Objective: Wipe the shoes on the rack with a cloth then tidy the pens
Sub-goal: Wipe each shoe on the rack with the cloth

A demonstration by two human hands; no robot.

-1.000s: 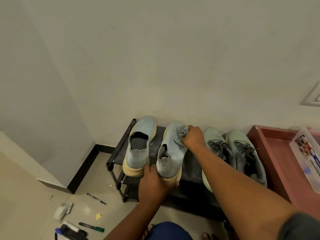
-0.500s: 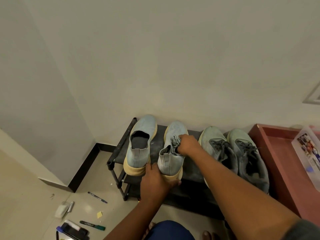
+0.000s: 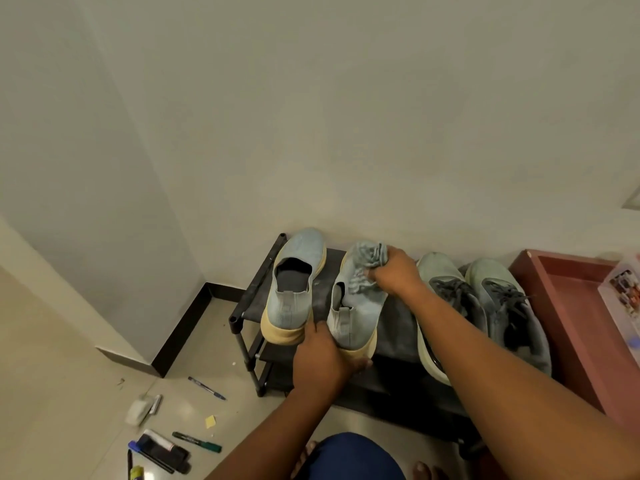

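Two light blue slip-on shoes with cream soles stand on a black shoe rack point(image 3: 250, 296): the left shoe point(image 3: 298, 271) and the right shoe point(image 3: 356, 306). My left hand point(image 3: 320, 355) grips the heel and sole of the right slip-on shoe. My right hand point(image 3: 394, 271) holds a bunched grey-blue cloth point(image 3: 369, 258) against that shoe's toe. Two grey-green laced sneakers point(image 3: 498, 299) sit further right on the rack. Pens lie on the floor at lower left: a blue pen point(image 3: 206, 388) and a green marker point(image 3: 196, 442).
A small white object point(image 3: 136, 410), a yellow scrap point(image 3: 210, 421) and a dark case with more pens point(image 3: 162, 450) lie on the floor. A reddish tray point(image 3: 568, 306) holding a clear plastic box point(image 3: 623, 299) stands right of the rack. Walls close in behind and at left.
My right hand with the cloth slid from the shoe's toe back toward the opening and has returned forward to the toe. My left hand stays on the heel.
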